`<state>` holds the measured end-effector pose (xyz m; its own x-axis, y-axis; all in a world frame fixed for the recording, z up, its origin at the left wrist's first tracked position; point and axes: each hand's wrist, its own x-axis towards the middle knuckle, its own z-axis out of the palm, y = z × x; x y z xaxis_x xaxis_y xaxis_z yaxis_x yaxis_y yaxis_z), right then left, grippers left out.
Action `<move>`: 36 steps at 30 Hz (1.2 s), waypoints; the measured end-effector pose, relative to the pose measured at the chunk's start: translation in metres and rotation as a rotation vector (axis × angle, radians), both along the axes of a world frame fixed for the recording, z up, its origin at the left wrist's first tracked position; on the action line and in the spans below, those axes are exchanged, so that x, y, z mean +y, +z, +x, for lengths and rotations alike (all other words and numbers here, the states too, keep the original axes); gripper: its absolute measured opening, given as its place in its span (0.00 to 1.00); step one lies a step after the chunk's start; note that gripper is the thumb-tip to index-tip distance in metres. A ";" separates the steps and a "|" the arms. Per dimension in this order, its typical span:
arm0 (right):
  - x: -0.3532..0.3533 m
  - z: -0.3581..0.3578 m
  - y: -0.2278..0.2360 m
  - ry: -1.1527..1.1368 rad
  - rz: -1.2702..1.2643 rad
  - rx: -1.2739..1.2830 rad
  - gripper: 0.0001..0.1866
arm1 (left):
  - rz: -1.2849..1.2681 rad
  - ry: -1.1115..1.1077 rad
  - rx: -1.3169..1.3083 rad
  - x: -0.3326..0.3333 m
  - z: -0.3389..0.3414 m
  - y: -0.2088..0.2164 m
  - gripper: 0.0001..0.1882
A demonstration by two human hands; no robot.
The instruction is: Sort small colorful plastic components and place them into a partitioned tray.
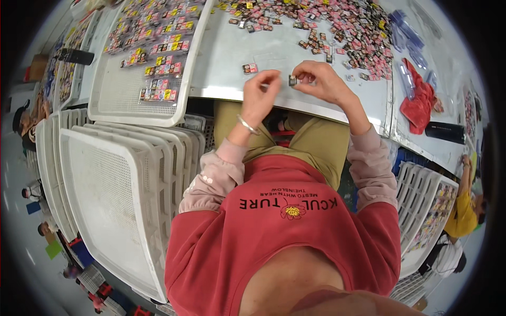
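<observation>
Over the near edge of the white table, my right hand pinches a small dark block between thumb and fingertips. To its left, my left hand is curled closed, a bangle on its wrist; whatever its fingertips hold is hidden. Just beyond the left hand lie a pair of small pink and dark blocks, beside what looks like a thin clear plastic piece. A large loose heap of similar small blocks, pink, black and yellow, spreads over the far right of the table.
On the left stands a white mesh tray with rows of packed blocks. Stacked white trays stand upright below it. To the right are a red cloth, clear plastic sleeves and a black box. Other people work around.
</observation>
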<state>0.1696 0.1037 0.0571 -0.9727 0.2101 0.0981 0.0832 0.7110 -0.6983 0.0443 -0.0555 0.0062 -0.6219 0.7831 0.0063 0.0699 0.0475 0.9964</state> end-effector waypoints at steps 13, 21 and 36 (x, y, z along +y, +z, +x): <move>0.014 -0.108 -0.052 0.177 0.196 -0.272 0.12 | 0.062 -0.081 0.982 -0.015 -0.065 -0.044 0.19; -0.025 -0.092 -0.073 -0.039 0.372 -0.074 0.08 | 0.055 -0.075 0.966 -0.015 -0.064 -0.042 0.19; -0.020 -0.090 -0.075 -0.180 0.215 0.011 0.10 | 0.029 -0.041 0.992 -0.012 -0.059 -0.044 0.17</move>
